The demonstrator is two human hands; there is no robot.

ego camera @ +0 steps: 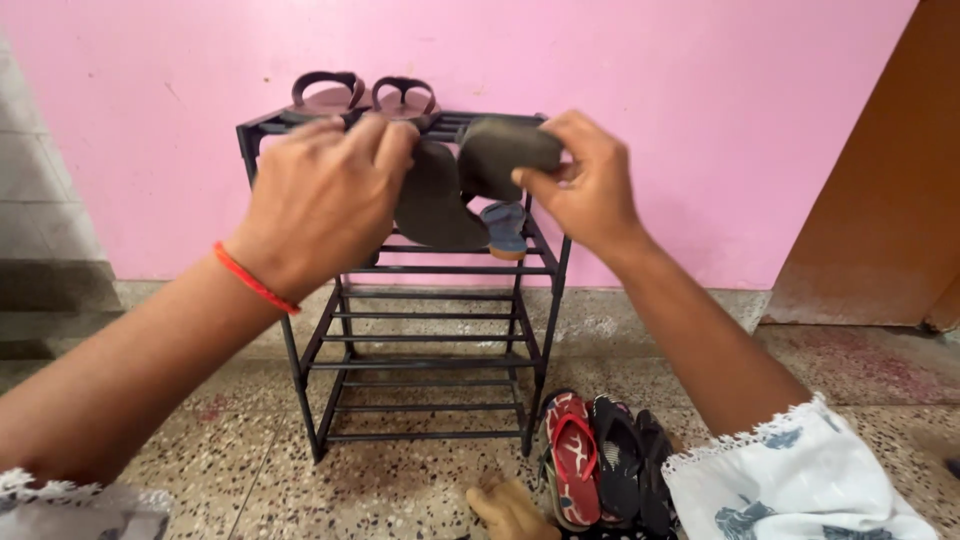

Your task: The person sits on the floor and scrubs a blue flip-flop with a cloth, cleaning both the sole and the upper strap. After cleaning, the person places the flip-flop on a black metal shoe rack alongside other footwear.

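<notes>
My left hand point(325, 195) grips a dark grey sandal point(435, 205), sole towards me, in front of the black metal shoe rack point(430, 340). My right hand point(585, 185) holds the second dark sandal point(505, 150) at the rack's top right. Both sandals hang just at the top shelf's front edge. A pair of maroon thong sandals point(365, 97) lies on the top shelf at the back left. A small blue shoe point(503, 228) rests on the second shelf behind the held sandals.
On the speckled floor right of the rack lie a red flip-flop point(572, 455) and black flip-flops point(625, 465). A foot point(510, 510) shows at the bottom edge. A pink wall stands behind; a brown door point(880, 200) is at right.
</notes>
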